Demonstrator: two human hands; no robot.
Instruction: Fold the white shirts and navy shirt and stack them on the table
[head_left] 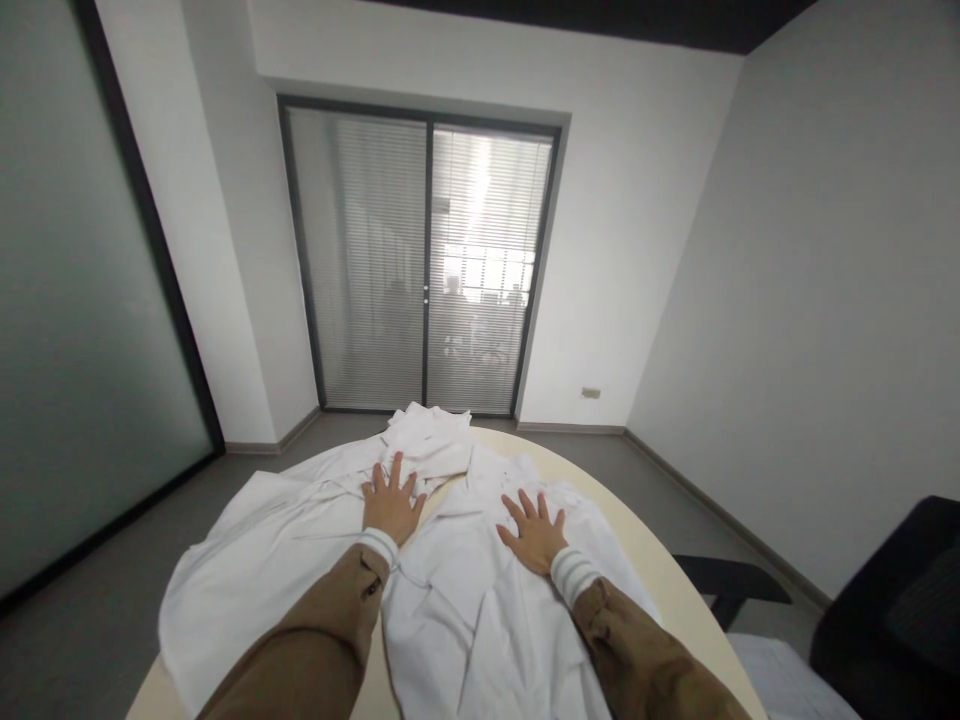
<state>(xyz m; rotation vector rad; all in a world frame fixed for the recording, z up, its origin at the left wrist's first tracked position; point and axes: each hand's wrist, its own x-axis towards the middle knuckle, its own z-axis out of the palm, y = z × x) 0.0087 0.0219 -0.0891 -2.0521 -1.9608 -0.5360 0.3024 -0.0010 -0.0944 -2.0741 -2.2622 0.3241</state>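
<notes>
A white garment (450, 590), like a lab coat, lies spread over a pale rounded table (675, 590). My left hand (390, 503) rests flat on its left half, fingers spread, near the collar end. My right hand (534, 532) lies flat on the right half, fingers apart too. Both arms wear brown sleeves with striped white cuffs. Neither hand holds anything. The coat's front opens between my hands, showing a strip of table.
A black chair (892, 610) stands at the right, with its armrest (731, 575) beside the table edge. A glass door with blinds (424, 265) faces me across grey floor. A frosted glass wall (75, 300) runs along the left.
</notes>
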